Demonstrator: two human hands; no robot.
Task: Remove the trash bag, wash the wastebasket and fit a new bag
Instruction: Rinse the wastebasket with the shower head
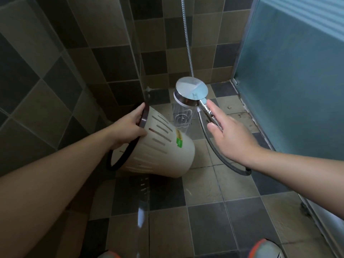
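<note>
Over tiled floor (204, 211), left hand (128, 127) grips bin (163, 151), right hand (232, 138) showerhead (191, 90).

bin label (179, 140) unreadable, shoes (266, 248) cropped below, hose (186, 34) cut off above

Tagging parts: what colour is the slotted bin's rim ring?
Rim ring: dark brown, near black, against the cream bin. Head view.
</note>
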